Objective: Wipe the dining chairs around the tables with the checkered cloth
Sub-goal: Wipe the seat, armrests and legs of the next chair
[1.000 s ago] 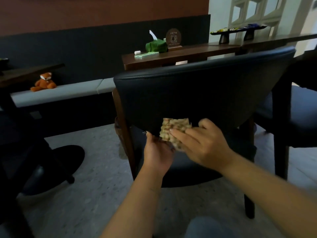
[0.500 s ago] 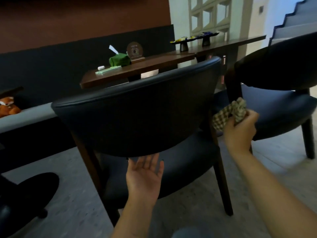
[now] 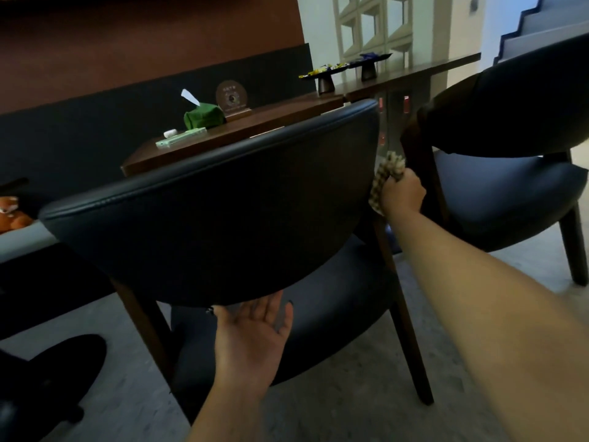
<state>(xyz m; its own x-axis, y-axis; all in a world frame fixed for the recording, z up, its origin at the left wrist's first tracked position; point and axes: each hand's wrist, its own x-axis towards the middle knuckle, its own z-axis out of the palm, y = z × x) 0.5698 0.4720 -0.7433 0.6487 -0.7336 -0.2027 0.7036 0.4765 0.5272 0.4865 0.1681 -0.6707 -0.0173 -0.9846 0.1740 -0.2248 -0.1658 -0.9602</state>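
Note:
A dark blue padded dining chair (image 3: 223, 202) with brown wooden legs stands right in front of me, its curved back facing me. My right hand (image 3: 402, 195) grips the bunched checkered cloth (image 3: 387, 173) at the right end of that chair back, by the rear leg. My left hand (image 3: 255, 339) hangs palm up with straight fingers just below the bottom edge of the backrest and holds nothing. A second chair of the same kind (image 3: 510, 173) stands to the right.
Behind the chair is a wooden table (image 3: 271, 122) with a green tissue holder (image 3: 204, 116), a round plaque and a pale green item. A longer counter (image 3: 414, 71) carries dark stands. An orange plush toy (image 3: 12, 215) sits on the grey bench, left. Stairs rise at far right.
My right hand took the cloth from in front of the backrest out to the chair's right end. My left hand let go and opened below the backrest. My view swung right.

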